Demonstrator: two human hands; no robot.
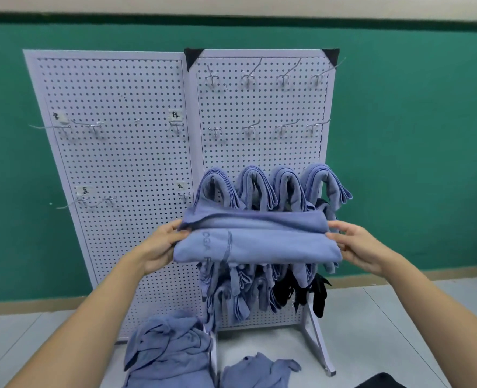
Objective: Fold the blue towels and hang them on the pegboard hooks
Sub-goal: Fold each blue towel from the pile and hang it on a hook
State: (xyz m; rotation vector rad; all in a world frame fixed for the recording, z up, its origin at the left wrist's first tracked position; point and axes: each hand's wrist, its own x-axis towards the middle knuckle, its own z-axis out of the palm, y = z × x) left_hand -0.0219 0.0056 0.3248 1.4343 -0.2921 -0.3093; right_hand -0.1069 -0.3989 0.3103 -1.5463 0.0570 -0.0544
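Before the right panel of the white pegboard (259,152), a folded towel (256,242) stretches level between two hands. The left hand (161,245) has its grip closed on the towel's left end. The right hand (363,247) has its grip closed on the right end, with fingers curled over the folded edge. The blue band spans the whole gap from one grip to the other, with both forearms reaching up to it from below. It is folded lengthwise into several layers, with a stitched stripe and faint lettering near the left grip.

Just behind it, four hung towels (255,189) are draped side by side over one row of hooks, and the held towel covers their lower parts. Beneath the held towel, a lower row of towels (231,292) hangs in a bunch. Black cloths (318,295) hang at the right end of that row.

Higher on the same panel, two rows of wire hooks (248,79) stick out. The left panel (119,163) carries a few more hooks and small paper labels (175,114).

On the floor (385,317) at the foot of the board lie two crumpled heaps of loose towels (167,351), one left of the board's white leg and one right of it. A green wall (399,135) stands behind everything.
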